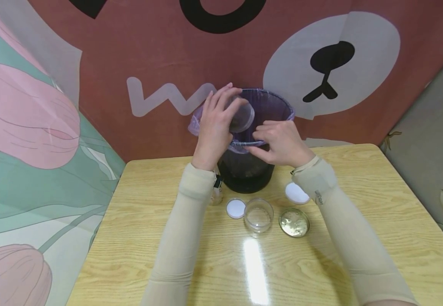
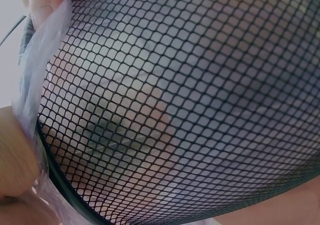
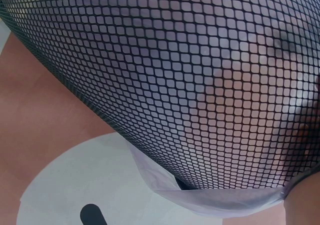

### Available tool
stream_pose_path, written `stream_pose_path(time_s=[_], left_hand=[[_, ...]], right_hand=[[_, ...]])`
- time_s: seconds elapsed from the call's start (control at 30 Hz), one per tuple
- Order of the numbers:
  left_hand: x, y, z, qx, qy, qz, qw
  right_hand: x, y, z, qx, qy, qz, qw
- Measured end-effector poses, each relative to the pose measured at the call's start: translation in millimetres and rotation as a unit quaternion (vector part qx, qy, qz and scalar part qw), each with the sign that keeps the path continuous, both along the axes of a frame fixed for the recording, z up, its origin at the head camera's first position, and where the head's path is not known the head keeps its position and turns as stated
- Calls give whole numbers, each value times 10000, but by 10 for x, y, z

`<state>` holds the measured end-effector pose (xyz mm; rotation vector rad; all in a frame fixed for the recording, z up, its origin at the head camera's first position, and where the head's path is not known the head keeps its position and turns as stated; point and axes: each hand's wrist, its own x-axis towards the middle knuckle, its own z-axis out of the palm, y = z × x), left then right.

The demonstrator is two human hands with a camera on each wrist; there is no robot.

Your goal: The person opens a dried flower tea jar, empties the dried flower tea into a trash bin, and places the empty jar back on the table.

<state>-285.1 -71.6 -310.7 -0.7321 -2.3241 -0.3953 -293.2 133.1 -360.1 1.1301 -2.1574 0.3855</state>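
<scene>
A black mesh trash bin [image 1: 246,174] with a translucent purple liner [image 1: 276,104] stands at the table's back edge. Over its mouth, my left hand [image 1: 217,117] holds a clear round plastic jar [image 1: 243,119], tilted, with fingers curled round it. My right hand [image 1: 280,142] grips the bin's near right rim, its thumb outside and its other fingers bent over the inside. Both wrist views are mostly filled by the mesh wall [image 2: 190,95]. Through the mesh, the contents look too blurred to name.
In front of the bin lie a small white lid [image 1: 236,208], a clear round container [image 1: 258,216], a gold-coloured lid [image 1: 294,222] and a white disc [image 1: 297,193]. A small bottle [image 1: 216,196] is partly hidden by my left wrist. A printed cloth [image 1: 167,51] hangs behind.
</scene>
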Motion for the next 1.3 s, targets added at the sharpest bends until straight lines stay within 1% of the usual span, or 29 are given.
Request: stream_pose_path(time_s=[0.33,0.83,1.13,1.3], left_hand=[[0,-9,-5,145,-9,18,9999],[-9,-10,-24,203,82,-36,9998],[-5,-1,-43,368,61,-40,9993],[-16,-7,-61,509,55,-100,9986]], right_hand=[[-1,-13,12,-31,-51,38,10000],[8,-17,27,-40,-25,42,10000],[19,-6,30,27,-52,-11,10000],[17,2,21,57,-71,-48,9999]])
